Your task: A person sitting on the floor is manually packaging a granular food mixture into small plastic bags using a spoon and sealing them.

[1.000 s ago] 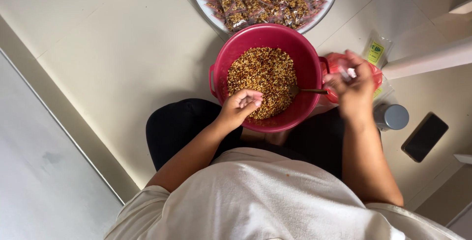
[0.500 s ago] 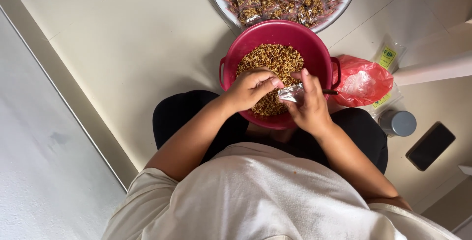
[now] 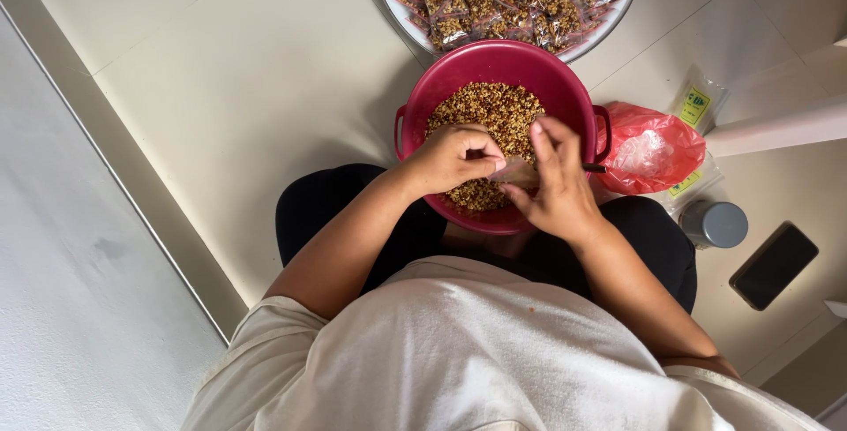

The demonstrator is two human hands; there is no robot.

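A dark pink bowl [image 3: 565, 87] holds speckled brown-and-tan grain mix [image 3: 494, 109], beside a red plastic bag [image 3: 648, 149] and white tray [image 3: 618, 7].

One second ago the right hand [image 3: 551, 188] was at the right rim of the red bowl [image 3: 441, 87], near the red bag [image 3: 648, 149]. Now it is over the bowl, beside the left hand [image 3: 454, 157], both pinching a small clear packet [image 3: 516, 171].

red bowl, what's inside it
The red bowl holds a heap of brown grain mix. The left hand and right hand cover its near part, pinching a small clear bag whose contents stay hidden.
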